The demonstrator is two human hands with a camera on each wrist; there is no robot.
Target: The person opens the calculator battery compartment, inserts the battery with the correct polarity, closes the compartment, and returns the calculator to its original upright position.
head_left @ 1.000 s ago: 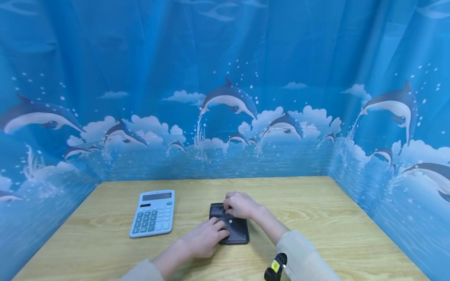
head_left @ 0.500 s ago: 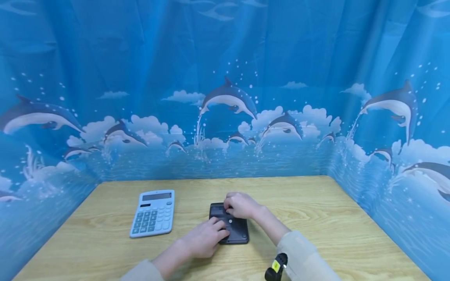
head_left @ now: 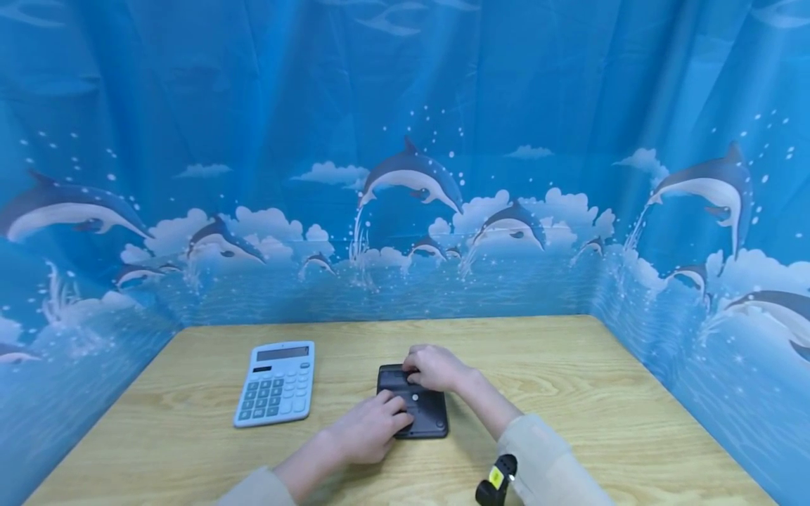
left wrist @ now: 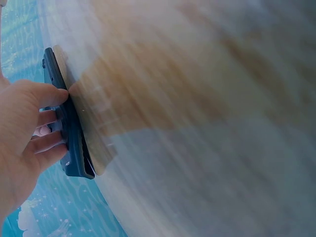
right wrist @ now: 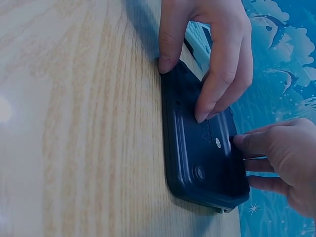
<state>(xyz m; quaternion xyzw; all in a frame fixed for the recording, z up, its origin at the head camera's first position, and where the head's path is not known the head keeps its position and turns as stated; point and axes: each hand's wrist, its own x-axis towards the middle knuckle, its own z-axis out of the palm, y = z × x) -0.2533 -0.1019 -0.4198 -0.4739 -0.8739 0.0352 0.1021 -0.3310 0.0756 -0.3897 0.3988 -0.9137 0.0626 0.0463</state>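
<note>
A black calculator lies back side up on the table, with a small white round sticker and round feet showing in the right wrist view. My left hand grips its near left part: the thumb is at the near edge and the fingertips are on the back. At the far end, the fingers of my right hand curl over the edge, and its thumb presses the back. This hand hides part of the far end. In the left wrist view the calculator appears edge-on, its front side hidden.
A light blue calculator lies keys up to the left on the wood-grain table. Blue dolphin-print curtains close off the back and sides. A black wrist camera sits at the right sleeve.
A small greenish patch at the calculator's far end, by my right fingers, showed one second ago and is now gone from view. Both hands stay nearly in place.
</note>
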